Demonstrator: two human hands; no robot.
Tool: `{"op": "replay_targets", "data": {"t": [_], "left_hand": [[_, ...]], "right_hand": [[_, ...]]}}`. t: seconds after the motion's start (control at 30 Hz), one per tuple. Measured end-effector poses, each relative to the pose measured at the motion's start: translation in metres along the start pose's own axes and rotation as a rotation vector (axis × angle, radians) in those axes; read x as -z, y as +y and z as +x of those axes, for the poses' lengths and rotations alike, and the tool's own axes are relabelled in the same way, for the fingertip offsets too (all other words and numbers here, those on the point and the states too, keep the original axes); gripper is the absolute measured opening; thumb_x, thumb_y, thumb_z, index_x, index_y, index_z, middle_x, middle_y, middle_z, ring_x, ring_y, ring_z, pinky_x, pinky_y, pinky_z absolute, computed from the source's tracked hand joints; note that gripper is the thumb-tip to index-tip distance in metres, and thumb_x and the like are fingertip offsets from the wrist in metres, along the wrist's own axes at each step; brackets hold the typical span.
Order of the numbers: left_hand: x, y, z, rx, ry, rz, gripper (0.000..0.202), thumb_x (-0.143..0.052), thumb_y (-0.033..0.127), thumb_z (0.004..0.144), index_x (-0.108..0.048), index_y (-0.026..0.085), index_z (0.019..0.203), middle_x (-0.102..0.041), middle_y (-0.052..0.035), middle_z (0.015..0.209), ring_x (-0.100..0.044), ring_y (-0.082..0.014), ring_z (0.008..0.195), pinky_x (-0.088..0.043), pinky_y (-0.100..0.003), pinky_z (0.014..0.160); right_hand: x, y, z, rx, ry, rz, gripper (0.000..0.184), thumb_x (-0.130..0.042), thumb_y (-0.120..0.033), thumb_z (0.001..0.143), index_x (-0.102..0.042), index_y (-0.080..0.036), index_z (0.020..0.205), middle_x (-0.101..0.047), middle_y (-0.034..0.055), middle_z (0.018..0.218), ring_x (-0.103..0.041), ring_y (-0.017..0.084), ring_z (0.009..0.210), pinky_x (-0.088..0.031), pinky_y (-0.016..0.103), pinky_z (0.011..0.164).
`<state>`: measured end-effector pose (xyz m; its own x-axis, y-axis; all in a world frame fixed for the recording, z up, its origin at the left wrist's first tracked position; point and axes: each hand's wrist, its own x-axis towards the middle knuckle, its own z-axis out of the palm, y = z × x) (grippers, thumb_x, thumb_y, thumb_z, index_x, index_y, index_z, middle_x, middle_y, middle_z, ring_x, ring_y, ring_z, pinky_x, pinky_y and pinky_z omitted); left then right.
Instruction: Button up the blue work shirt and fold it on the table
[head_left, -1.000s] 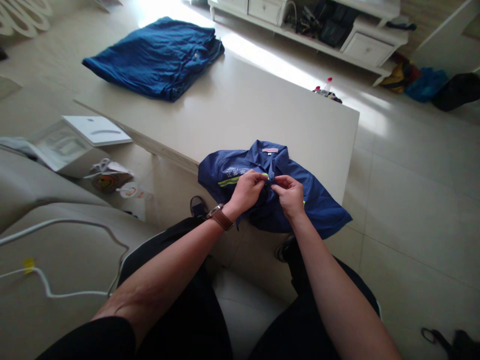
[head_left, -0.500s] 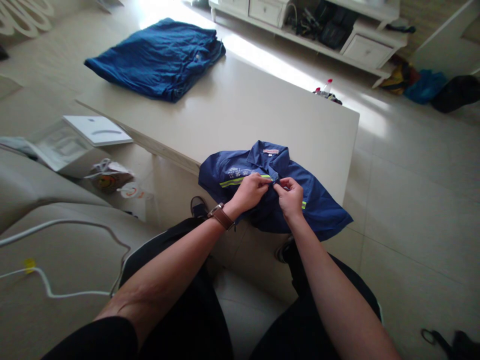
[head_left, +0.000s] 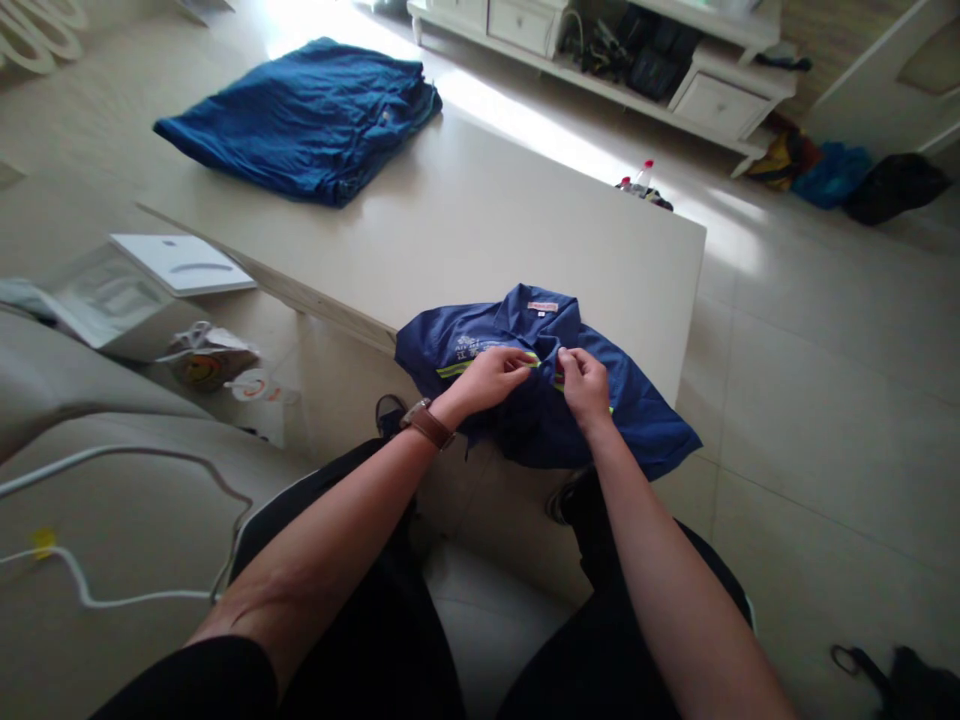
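A dark blue work shirt with a collar, pale chest lettering and yellow-green stripes lies over the near edge of the table, its lower part hanging down. My left hand, with a brown-strapped watch on the wrist, pinches the shirt's front at the placket, below the collar. My right hand grips the other front edge just to the right, fingertips closed on the cloth. A small gap lies between the two hands. Whether a button sits between the fingertips is too small to tell.
Folded blue trousers or similar cloth lie at the table's far left. Beside it, a white box and a plastic bag stand left. Bottles show past the far edge. A white cable crosses the sofa.
My hands have moved slightly apart at the shirt front, and the right one has lifted its edge a little. The view has shifted slightly.
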<state>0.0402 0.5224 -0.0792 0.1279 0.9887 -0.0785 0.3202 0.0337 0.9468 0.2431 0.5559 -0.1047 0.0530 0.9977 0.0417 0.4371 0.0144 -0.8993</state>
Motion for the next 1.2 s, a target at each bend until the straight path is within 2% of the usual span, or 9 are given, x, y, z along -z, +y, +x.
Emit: {"op": "replay_targets", "data": {"t": [0.17, 0.27, 0.37, 0.47, 0.63, 0.83, 1.0, 1.1, 1.2], "left_hand": [[0.037, -0.030, 0.012, 0.266, 0.268, 0.292, 0.049, -0.056, 0.014, 0.090, -0.060, 0.009, 0.139, -0.061, -0.0187, 0.134, -0.066, -0.0238, 0.117, -0.051, -0.036, 0.108], [0.043, -0.041, 0.009, 0.337, 0.235, 0.430, 0.067, -0.056, 0.015, 0.092, -0.038, 0.005, 0.157, -0.034, -0.0284, 0.159, -0.053, -0.0319, 0.140, -0.043, -0.040, 0.118], [0.039, -0.048, 0.005, 0.363, 0.137, 0.521, 0.076, -0.056, 0.018, 0.095, -0.025, 0.006, 0.163, -0.016, -0.0323, 0.166, -0.049, -0.0382, 0.145, -0.045, -0.044, 0.116], [0.038, -0.051, 0.004, 0.387, 0.121, 0.592, 0.073, -0.055, 0.024, 0.097, -0.027, 0.014, 0.163, -0.023, -0.0284, 0.164, -0.061, -0.0373, 0.133, -0.049, -0.044, 0.111], [0.054, -0.048, 0.013, 0.440, 0.182, 0.688, 0.052, -0.054, 0.037, 0.098, -0.052, 0.026, 0.148, -0.047, -0.0181, 0.141, -0.070, -0.0308, 0.108, -0.053, -0.043, 0.098], [0.051, -0.026, -0.002, 0.383, 0.232, 0.857, 0.019, -0.056, 0.033, 0.094, -0.068, 0.021, 0.104, -0.060, -0.0182, 0.126, -0.054, -0.0381, 0.125, -0.045, -0.047, 0.098], [0.058, 0.046, -0.040, 0.165, 0.386, 0.734, 0.022, -0.040, 0.025, 0.102, -0.059, 0.020, 0.112, -0.068, -0.0114, 0.091, -0.065, -0.0290, 0.099, -0.041, -0.037, 0.089], [0.089, 0.139, -0.056, 0.007, 0.608, 0.702, 0.023, -0.037, 0.029, 0.105, -0.057, 0.021, 0.114, -0.066, -0.0083, 0.087, -0.063, -0.0262, 0.086, -0.037, -0.034, 0.076], [0.121, 0.240, -0.074, -0.306, 0.845, 0.704, 0.026, -0.038, 0.036, 0.108, -0.059, 0.020, 0.109, -0.065, -0.0078, 0.093, -0.059, -0.0224, 0.088, -0.035, -0.032, 0.079]], "right_hand": [[0.035, 0.033, 0.007, 0.009, -0.028, -0.534, 0.033, -0.057, -0.032, 0.088, -0.069, -0.014, 0.112, -0.063, 0.0199, 0.133, -0.052, 0.032, 0.129, -0.034, 0.046, 0.115], [0.054, 0.054, 0.004, -0.007, -0.067, -0.715, 0.051, -0.058, -0.029, 0.087, -0.060, -0.014, 0.136, -0.049, 0.0205, 0.152, -0.044, 0.033, 0.139, -0.031, 0.047, 0.117], [0.069, 0.064, 0.000, -0.019, -0.069, -0.778, 0.061, -0.063, -0.038, 0.088, -0.054, -0.015, 0.145, -0.051, 0.0194, 0.149, -0.047, 0.034, 0.134, -0.034, 0.047, 0.115], [0.081, 0.067, -0.004, -0.067, -0.097, -0.781, 0.058, -0.067, -0.042, 0.087, -0.060, -0.017, 0.139, -0.062, 0.0159, 0.132, -0.055, 0.032, 0.120, -0.043, 0.042, 0.104], [0.097, 0.058, -0.003, -0.060, -0.056, -0.800, 0.023, -0.065, -0.031, 0.086, -0.073, -0.022, 0.105, -0.067, 0.0092, 0.107, -0.059, 0.026, 0.101, -0.046, 0.034, 0.088], [0.131, 0.028, -0.015, 0.139, 0.177, -0.817, 0.010, -0.061, -0.026, 0.086, -0.069, -0.022, 0.084, -0.069, 0.0112, 0.094, -0.054, 0.030, 0.097, -0.044, 0.039, 0.086], [0.187, -0.037, -0.026, 0.338, 0.453, -0.694, 0.033, -0.058, -0.043, 0.093, -0.049, -0.026, 0.065, -0.062, 0.0110, 0.082, -0.052, 0.029, 0.088, -0.042, 0.043, 0.085], [0.234, -0.119, -0.028, 0.457, 0.520, -0.525, 0.042, -0.052, -0.050, 0.095, -0.033, -0.029, 0.064, -0.047, 0.0030, 0.065, -0.042, 0.023, 0.066, -0.036, 0.039, 0.069], [0.283, -0.204, -0.043, 0.603, 0.781, -0.480, 0.044, -0.049, -0.050, 0.098, -0.026, -0.031, 0.066, -0.040, 0.0024, 0.065, -0.039, 0.022, 0.064, -0.029, 0.040, 0.067]]}}
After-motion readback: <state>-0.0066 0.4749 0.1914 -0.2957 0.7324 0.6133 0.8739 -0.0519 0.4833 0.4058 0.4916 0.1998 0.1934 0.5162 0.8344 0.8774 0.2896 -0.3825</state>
